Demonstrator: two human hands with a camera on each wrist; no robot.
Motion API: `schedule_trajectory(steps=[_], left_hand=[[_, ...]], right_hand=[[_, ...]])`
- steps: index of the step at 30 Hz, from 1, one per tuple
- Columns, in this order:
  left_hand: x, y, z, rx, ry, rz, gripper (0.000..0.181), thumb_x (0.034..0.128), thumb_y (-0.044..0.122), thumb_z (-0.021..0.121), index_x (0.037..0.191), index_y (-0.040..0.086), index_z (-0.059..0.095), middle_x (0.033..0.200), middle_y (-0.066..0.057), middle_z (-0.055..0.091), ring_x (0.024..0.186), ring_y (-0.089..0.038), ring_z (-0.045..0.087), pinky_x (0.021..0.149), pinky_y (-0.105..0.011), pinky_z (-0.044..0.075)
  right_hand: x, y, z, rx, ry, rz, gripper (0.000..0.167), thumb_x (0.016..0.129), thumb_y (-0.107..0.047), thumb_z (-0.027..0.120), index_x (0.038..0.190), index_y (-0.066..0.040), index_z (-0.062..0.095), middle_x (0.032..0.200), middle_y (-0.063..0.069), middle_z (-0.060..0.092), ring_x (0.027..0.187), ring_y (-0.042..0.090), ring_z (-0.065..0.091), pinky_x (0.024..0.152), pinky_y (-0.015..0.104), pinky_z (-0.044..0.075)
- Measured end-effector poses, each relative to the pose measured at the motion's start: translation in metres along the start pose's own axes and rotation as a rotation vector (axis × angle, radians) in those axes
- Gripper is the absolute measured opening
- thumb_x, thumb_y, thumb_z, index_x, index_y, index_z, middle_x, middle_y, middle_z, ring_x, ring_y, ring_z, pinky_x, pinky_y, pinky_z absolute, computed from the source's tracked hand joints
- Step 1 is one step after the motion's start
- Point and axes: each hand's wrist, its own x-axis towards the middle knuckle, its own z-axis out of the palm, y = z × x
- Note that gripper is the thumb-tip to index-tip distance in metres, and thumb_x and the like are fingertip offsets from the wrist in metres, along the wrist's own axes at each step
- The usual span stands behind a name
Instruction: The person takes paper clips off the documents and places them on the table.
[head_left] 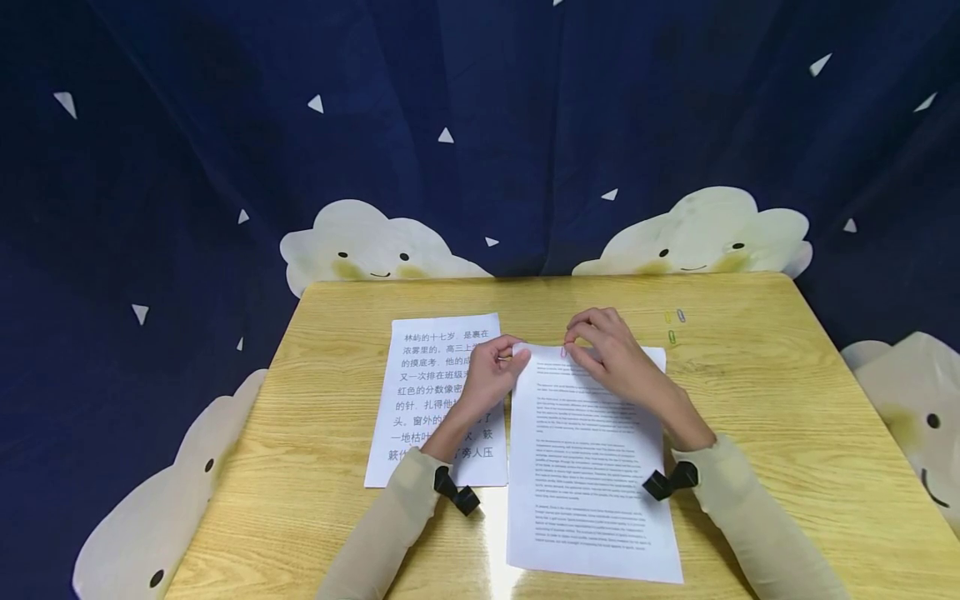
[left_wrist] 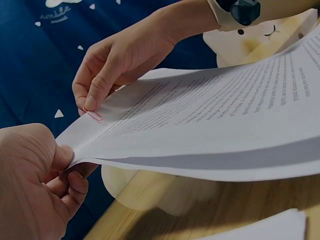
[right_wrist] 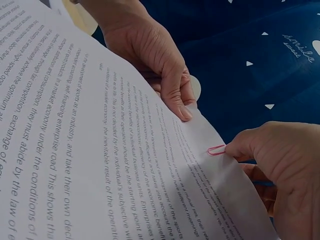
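Observation:
Printed sheets of paper (head_left: 585,467) lie lifted at their top edge between the two hands. My left hand (head_left: 495,375) pinches their top left corner, thumb on the printed face and fingers beneath. A pink paper clip (right_wrist: 216,150) sits over the top edge of the sheets. My right hand (head_left: 611,354) pinches the outer end of that clip between thumb and fingers, as the right wrist view shows. In the left wrist view the sheets (left_wrist: 200,105) bow, with a gap between layers at the side edge.
Left of the sheets, another stack of paper (head_left: 420,400) with large Chinese print lies flat, partly under the left forearm. A yellow clip (head_left: 667,317), a purple clip (head_left: 681,316) and a green clip (head_left: 672,337) lie at the back right of the wooden table (head_left: 765,400). A dark blue curtain (head_left: 525,125) hangs behind.

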Motion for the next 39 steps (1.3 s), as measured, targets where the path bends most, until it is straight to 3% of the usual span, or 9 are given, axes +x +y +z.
schedule_trajectory(steps=[16, 39], left_hand=[[-0.0009, 0.0001, -0.0008, 0.014, 0.005, 0.027, 0.018, 0.1019, 0.007, 0.067, 0.115, -0.003, 0.072, 0.099, -0.018, 0.078, 0.073, -0.021, 0.077, 0.069, -0.034, 0.064], [0.0, 0.0006, -0.0003, 0.01, 0.006, 0.021, 0.017, 0.1017, 0.006, 0.066, 0.115, -0.003, 0.072, 0.098, -0.015, 0.079, 0.07, -0.02, 0.076, 0.068, -0.036, 0.064]], right_hand=[[-0.0003, -0.0008, -0.0036, 0.019, -0.02, 0.015, 0.004, 0.1, -0.014, 0.071, 0.098, -0.015, 0.074, 0.121, 0.008, 0.062, 0.116, 0.03, 0.048, 0.1, 0.051, 0.038], [0.0002, -0.0013, -0.005, 0.034, -0.012, 0.012, 0.003, 0.1, -0.011, 0.07, 0.1, -0.011, 0.073, 0.121, 0.008, 0.063, 0.114, 0.028, 0.049, 0.098, 0.05, 0.039]])
